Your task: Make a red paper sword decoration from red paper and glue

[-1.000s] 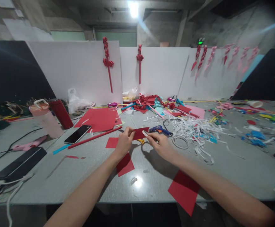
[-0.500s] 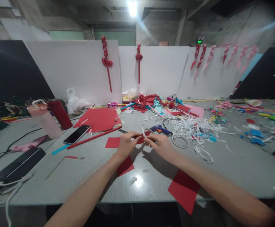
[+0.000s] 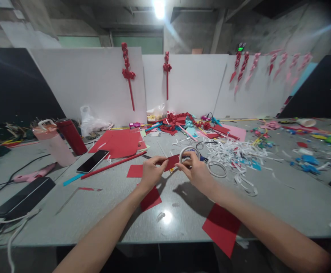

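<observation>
Between my hands, above the middle of the table, is a small piece of red paper (image 3: 171, 163). My left hand (image 3: 153, 171) pinches its left end between thumb and fingers. A thin roll of white tape (image 3: 182, 155) stands upright in my right hand (image 3: 195, 169), whose fingers close on it beside the paper's right end. Whether a strip of tape joins the roll to the paper I cannot tell. Red paper pieces lie under and around my forearms: one left of my hand (image 3: 134, 171), one below it (image 3: 151, 199) and one at the front edge (image 3: 221, 229).
Another tape roll (image 3: 217, 169) lies by a heap of white paper strips (image 3: 236, 153). A blue glue gun (image 3: 203, 157) is partly hidden behind my right hand. To the left are a phone (image 3: 93, 161), red sheets (image 3: 115, 144), bottles (image 3: 72, 136) and a black power box (image 3: 23, 198).
My right hand has moved slightly right and turned the tape roll, so its ring shows more fully. More of the red paper shows between my hands. My left hand has barely moved.
</observation>
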Demonstrator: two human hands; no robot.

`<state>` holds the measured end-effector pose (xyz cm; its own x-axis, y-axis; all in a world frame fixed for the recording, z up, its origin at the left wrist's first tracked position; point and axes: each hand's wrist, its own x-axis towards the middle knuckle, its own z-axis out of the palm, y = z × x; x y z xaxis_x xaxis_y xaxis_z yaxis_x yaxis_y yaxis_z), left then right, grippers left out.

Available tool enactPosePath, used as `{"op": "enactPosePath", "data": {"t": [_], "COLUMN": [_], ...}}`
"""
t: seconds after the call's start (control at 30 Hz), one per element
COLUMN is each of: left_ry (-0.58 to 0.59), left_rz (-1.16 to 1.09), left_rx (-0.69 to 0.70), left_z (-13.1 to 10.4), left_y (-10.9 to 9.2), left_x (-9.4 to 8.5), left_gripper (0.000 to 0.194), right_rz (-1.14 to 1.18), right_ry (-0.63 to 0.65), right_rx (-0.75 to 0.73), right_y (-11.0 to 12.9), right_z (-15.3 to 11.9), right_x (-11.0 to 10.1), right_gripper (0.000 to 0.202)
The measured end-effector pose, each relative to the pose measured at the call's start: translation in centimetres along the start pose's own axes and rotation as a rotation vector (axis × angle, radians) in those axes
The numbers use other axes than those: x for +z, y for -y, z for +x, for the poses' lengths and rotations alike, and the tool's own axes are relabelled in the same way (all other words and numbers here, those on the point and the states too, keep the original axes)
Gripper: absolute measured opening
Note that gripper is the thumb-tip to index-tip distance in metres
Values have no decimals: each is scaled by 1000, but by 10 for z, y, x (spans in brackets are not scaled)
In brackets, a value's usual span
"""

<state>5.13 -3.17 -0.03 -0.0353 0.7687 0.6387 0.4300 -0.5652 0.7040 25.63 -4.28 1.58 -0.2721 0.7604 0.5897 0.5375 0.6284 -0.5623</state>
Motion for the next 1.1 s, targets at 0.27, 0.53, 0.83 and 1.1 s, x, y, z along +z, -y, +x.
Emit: {"op": "enactPosePath", "data": {"t": [0.27, 0.53, 0.83, 1.1], "left_ry": [20, 122, 127, 146], "left_rz": [20, 26, -6, -45], "left_rx": [68, 241, 222, 142], "left_z": [-2, -7, -5, -4], "left_y": [-3, 1, 0, -8], "left_x": [0, 3, 3, 1], "left_gripper": [7, 7, 8, 10], "right_rz": [38, 94, 110, 77], "right_ry": [41, 122, 104, 70], "right_rx": [-19, 21, 23, -29], "right_y": [2, 6, 3, 8], "right_z": [0, -2, -1, -1], "right_x": [-1, 1, 1, -1], "right_gripper": [21, 21, 27, 30]}}
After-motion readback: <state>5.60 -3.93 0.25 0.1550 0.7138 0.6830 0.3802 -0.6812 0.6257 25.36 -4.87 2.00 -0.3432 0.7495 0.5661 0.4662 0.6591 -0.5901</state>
